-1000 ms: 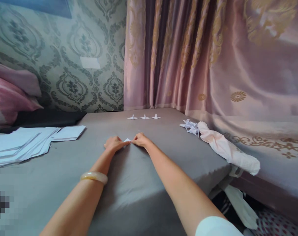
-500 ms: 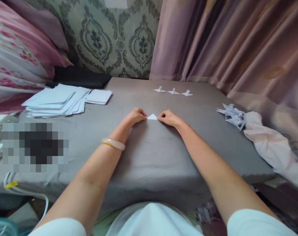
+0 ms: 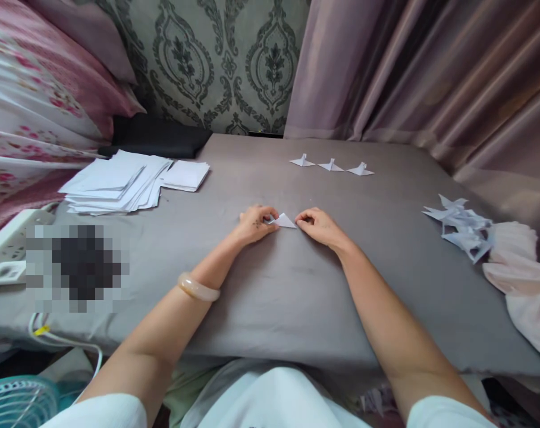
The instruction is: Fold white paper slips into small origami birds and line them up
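A small white folded paper triangle (image 3: 284,221) sits low over the middle of the cloth-covered table, one point toward the far side. My left hand (image 3: 257,224), with a pale bangle (image 3: 198,288) on the forearm, pinches its left corner between thumb and fingers. At the right corner, the thumb and index finger of my right hand (image 3: 320,226) are closed together on the paper's tip. Farther back, three folded white paper pieces (image 3: 331,165) with raised centres stand in a row.
Stacks of white paper (image 3: 113,181) and smaller squares (image 3: 186,175) lie at the left. A power strip (image 3: 11,241) and a blurred-out patch (image 3: 85,267) are nearer. Tangled folded paper (image 3: 461,226) and pale fabric (image 3: 517,267) lie right. A fan (image 3: 20,401) stands below the table's left edge.
The view has shifted a little. My left hand has turned and gripped farther over the triangle, which now tilts, its right corner lower. My right fingers stay at the right corner.
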Action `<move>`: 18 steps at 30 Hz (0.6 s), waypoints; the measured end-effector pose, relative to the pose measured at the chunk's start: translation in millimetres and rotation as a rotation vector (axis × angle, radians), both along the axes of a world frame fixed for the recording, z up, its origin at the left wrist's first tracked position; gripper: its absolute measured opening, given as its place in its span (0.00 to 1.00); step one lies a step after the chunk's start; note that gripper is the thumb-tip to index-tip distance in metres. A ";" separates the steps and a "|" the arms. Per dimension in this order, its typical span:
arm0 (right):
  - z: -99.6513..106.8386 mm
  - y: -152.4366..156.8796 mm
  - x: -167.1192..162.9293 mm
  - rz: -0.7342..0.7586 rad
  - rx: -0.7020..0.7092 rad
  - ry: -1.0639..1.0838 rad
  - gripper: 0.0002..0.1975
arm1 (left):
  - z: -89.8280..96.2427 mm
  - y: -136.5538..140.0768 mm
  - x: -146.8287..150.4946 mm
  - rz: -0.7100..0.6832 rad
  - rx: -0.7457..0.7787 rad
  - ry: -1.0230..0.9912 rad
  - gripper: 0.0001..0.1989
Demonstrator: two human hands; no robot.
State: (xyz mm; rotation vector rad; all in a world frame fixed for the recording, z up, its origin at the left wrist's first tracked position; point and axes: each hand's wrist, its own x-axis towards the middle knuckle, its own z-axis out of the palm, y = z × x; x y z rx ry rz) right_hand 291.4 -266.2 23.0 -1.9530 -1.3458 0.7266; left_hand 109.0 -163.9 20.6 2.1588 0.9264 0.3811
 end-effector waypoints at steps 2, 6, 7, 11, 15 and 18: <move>-4.8 -1.5 0.2 -0.031 0.026 0.039 0.10 | 0.0 -1.0 6.3 -0.030 0.071 -0.032 0.06; -6.0 -4.0 0.2 -0.196 0.122 0.357 0.14 | 7.3 1.3 21.3 -0.091 0.126 -0.229 0.05; -5.0 -4.0 0.4 -0.229 0.161 0.457 0.15 | 8.6 2.3 24.9 -0.109 0.087 -0.253 0.06; -2.1 -2.1 1.4 -0.236 0.214 0.749 0.21 | 5.7 4.1 35.0 -0.161 -0.191 -0.339 0.09; -0.9 -0.3 -1.6 -0.197 0.209 0.828 0.22 | 0.7 2.4 34.3 -0.123 -0.412 -0.491 0.11; 2.5 -0.2 -8.1 -0.159 0.211 0.805 0.23 | 1.8 2.5 30.4 -0.033 -0.518 -0.534 0.10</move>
